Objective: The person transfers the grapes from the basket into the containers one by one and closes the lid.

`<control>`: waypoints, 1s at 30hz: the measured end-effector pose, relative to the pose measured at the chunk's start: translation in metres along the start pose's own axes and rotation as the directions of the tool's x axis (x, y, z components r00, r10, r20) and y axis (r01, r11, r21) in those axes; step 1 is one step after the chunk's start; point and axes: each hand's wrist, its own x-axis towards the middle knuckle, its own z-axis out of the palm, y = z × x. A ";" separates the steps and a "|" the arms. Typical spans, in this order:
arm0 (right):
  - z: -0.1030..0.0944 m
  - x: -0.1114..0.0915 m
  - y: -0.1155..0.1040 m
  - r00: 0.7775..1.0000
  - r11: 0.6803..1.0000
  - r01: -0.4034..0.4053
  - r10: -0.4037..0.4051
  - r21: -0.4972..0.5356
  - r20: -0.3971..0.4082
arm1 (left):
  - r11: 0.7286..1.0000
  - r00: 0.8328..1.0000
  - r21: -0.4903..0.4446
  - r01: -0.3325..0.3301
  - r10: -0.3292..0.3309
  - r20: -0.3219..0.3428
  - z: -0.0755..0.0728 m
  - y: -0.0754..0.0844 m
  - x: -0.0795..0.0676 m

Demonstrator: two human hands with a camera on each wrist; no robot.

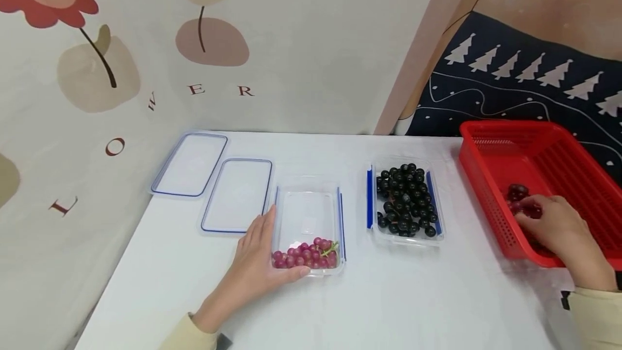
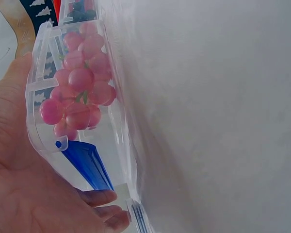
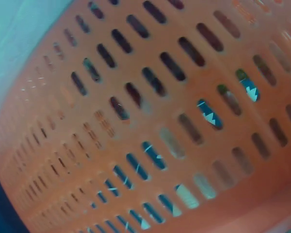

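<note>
My left hand [image 1: 256, 263] rests against the near left corner of a clear plastic container [image 1: 307, 199], its fingers straight along the side and its thumb along the front end. Pinkish-red grapes [image 1: 306, 253] with a green stem lie in the container's near end. The left wrist view shows these grapes through the clear wall, above a blue side latch [image 2: 89, 164]. My right hand [image 1: 559, 228] reaches into a red basket [image 1: 486, 201], thumb and fingertips pinching dark red grapes [image 1: 519, 196]. The basket's slotted wall [image 3: 150, 111] hides that hand in the right wrist view.
Between the left container and the basket stands a second clear container [image 1: 386, 236] with black grapes [image 1: 407, 199]. Two clear lids with blue seals, a nearer lid [image 1: 238, 193] and a farther lid [image 1: 191, 163], lie at the left. A wall [image 1: 311, 69] rises behind the white table [image 1: 369, 301].
</note>
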 end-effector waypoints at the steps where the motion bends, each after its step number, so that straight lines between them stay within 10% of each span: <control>1: 0.000 -0.001 -0.002 0.999 1.000 -0.025 0.026 0.016 -0.035 | 1.000 1.000 0.000 0.000 0.000 -0.004 0.000 0.000 0.000; 13: -0.005 -0.013 -0.008 0.938 0.978 -0.021 0.090 0.206 -0.335 | 1.000 1.000 0.000 -0.005 0.005 -0.016 0.003 -0.003 0.001; 19: -0.009 -0.017 -0.023 0.836 0.945 -0.061 0.223 0.320 -0.501 | 1.000 0.999 0.003 -0.017 0.017 -0.029 0.005 -0.004 0.003; 26: -0.014 -0.018 -0.049 0.661 0.882 0.106 0.283 0.459 -0.696 | 1.000 0.999 -0.001 -0.017 0.017 -0.033 0.005 -0.004 0.002; 30: -0.017 -0.016 -0.052 0.641 0.824 0.197 0.301 0.531 -0.705 | 1.000 0.999 -0.005 -0.015 0.015 -0.032 0.006 -0.004 0.001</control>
